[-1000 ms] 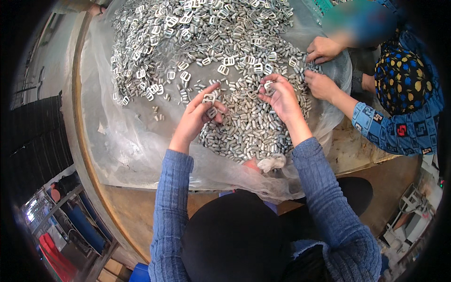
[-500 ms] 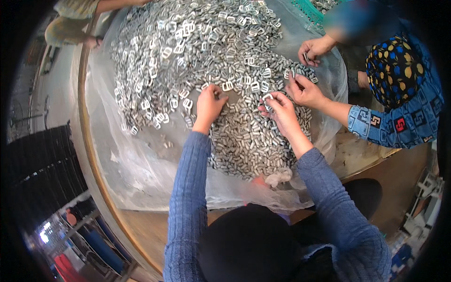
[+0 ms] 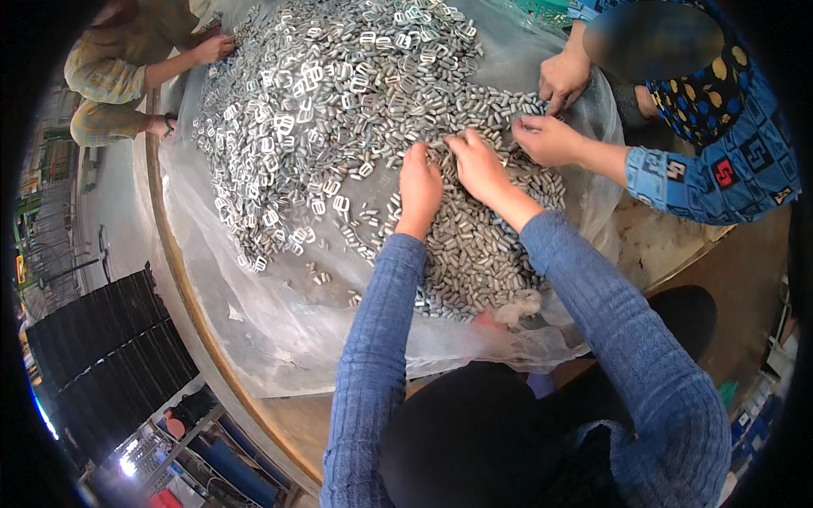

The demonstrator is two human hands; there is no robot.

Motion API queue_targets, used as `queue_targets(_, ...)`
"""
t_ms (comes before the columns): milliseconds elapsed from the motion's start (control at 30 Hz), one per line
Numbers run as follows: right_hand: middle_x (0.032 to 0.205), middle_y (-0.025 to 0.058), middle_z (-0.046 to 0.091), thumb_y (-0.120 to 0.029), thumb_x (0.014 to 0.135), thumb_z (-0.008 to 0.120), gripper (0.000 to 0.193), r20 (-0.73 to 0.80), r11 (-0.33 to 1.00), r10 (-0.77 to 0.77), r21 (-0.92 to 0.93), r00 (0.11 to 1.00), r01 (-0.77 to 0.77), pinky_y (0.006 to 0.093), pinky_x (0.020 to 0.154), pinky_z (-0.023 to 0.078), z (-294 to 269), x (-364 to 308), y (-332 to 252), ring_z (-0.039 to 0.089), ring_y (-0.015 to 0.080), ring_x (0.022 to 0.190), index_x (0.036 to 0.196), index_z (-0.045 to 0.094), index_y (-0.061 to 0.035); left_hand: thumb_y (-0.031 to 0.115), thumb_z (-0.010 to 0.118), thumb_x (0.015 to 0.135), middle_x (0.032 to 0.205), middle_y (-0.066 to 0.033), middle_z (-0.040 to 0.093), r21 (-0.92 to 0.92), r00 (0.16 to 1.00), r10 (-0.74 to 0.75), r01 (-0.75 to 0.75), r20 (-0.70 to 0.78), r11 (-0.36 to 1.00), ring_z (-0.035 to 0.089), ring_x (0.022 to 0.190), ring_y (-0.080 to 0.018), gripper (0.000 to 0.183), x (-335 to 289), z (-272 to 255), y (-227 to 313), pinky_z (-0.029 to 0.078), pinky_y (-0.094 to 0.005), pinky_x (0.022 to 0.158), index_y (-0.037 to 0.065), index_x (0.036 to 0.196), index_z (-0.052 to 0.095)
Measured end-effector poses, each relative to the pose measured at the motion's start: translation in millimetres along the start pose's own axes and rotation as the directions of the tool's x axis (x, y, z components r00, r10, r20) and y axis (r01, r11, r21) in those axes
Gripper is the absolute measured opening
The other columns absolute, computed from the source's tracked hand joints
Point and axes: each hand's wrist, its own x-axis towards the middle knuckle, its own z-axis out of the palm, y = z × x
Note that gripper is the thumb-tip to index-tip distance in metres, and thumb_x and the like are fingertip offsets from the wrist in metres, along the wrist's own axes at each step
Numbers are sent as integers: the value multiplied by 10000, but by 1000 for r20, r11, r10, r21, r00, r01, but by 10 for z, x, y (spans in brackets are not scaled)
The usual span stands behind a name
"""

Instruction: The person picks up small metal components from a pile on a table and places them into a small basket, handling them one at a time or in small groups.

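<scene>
A big heap of small silver-grey metal pieces (image 3: 478,254), short and rounded like capsules, spreads over a table on clear plastic sheeting. Pale slotted strap buckles (image 3: 340,203) lie scattered among them, mostly left of my hands. My left hand (image 3: 421,190) rests at the middle of the heap with its fingers bent down among the pieces. Close beside it, my right hand (image 3: 483,173) reaches into the same spot, fingertips pressed together on the metal pieces. Whatever either hand grips is hidden by the fingers.
On the right a co-worker in a blue patterned sleeve (image 3: 711,178) has both hands at the heap, one very near my right hand. Another person's hand (image 3: 216,49) touches its far left edge. Bunched plastic sheeting (image 3: 517,309) lies nearer me. A green basket (image 3: 542,12) stands at the far right.
My right hand has moved left and away from me, next to my left hand; the buckle it held no longer shows. The left-side person has come further into view.
</scene>
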Motion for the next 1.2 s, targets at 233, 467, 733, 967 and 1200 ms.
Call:
queue_targets(233,1126,186,520,82,743,437,489,160,956,-73,294,984,23,371,927,405,-751,-508,-139,515,342,1056,1207,504,-62,62,552,842,886,-149,623,-230,910,-146,250,388,941,619,866,-238,171,-377,-864,291,468,-311,729,24,1008,532)
queue_targets(467,848,113,615,-50,762,556,194,210,784,278,513,937,-348,287,654,458,-829,-608,115,580,226,702,940,631,-35,94,523,871,927,-41,581,-557,658,-567,742,496,373,594,886,-151,138,-500,-1198,302,499,-274,687,52,1000,548)
queue_targets(733,847,95,561,-146,730,648,133,206,987,123,73,971,-140,370,677,463,-620,-554,-141,573,284,797,822,579,-80,240,729,704,817,-154,629,108,889,-235,209,394,972,607,757,-306,275,-524,-673,526,472,-362,656,49,870,621)
queue_targets(967,938,20,597,-66,813,517,107,596,2,313,778,739,-628,302,674,514,-793,-643,-136,587,130,754,915,502,-93,207,714,712,780,-122,648,60,800,-258,270,541,961,630,735,-261,199,-574,-771,508,472,-333,661,38,785,640)
queue_targets(1200,936,85,612,-71,781,575,148,299,850,32,493,954,-183,322,746,482,-587,-582,-93,603,199,846,911,644,-57,194,685,744,789,-143,640,36,927,-210,209,312,977,607,679,-266,234,-589,-709,450,466,-347,646,69,939,648)
